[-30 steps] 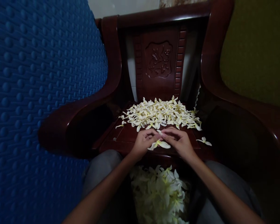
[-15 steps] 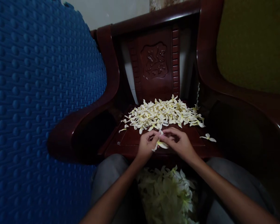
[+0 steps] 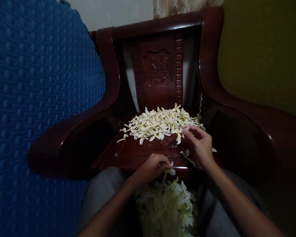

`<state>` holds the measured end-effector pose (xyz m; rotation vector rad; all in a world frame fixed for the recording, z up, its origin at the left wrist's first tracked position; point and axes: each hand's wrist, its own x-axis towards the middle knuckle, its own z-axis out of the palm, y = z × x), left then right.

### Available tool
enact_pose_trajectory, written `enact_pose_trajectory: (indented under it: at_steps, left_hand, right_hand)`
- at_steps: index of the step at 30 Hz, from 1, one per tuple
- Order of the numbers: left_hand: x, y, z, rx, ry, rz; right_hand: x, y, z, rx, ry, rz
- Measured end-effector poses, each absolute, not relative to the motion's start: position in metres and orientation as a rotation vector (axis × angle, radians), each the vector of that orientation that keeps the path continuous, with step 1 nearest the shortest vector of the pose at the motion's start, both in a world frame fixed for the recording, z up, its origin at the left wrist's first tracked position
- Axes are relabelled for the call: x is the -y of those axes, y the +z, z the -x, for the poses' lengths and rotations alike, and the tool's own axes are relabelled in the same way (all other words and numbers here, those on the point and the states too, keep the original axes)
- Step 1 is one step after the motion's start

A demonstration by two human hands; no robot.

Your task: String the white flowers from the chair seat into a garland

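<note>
Cream-white flowers lie in a wide pile (image 3: 160, 122) on the dark red wooden seat. My left hand (image 3: 158, 165) is closed on a white flower (image 3: 171, 170) at the seat's front edge, above a second mass of flowers (image 3: 169, 207) between my knees. At the right front of the pile, my right hand (image 3: 198, 141) pinches a flower (image 3: 179, 135), its fingertips close to the heap. Just below that hand a loose yellowish-white flower (image 3: 187, 157) shows near the seat's front edge. What holds the lower flowers is hard to make out.
The chair's curved wooden armrests (image 3: 74, 128) rise on both sides, with a carved backrest (image 3: 159, 69) behind the pile. A blue bumpy mat (image 3: 44, 65) stands at the left. An olive-green surface (image 3: 261, 52) is at the right.
My hands have separated. The left has come down and nearer with a flower, while the right has moved forward to the pile. The view has shifted slightly.
</note>
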<state>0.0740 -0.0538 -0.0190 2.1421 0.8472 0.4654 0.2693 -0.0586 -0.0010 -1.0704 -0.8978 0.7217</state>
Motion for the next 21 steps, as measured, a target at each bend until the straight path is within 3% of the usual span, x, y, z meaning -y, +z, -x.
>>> enact_pose_trajectory:
  at_steps: [9, 14, 21]
  left_hand:
    - [0.039, -0.006, -0.071, -0.899, 0.941, -1.722]
    - [0.045, -0.005, -0.077, -0.782, 0.985, -1.458]
    - [0.049, -0.008, -0.075, -0.771, 1.001, -1.260]
  right_hand:
    - [0.070, 0.001, -0.260, 1.196, 0.912, 1.093]
    - [0.071, -0.004, -0.251, 1.407, 0.830, 0.966]
    - [0.071, -0.004, -0.243, 1.374, 0.982, 0.962]
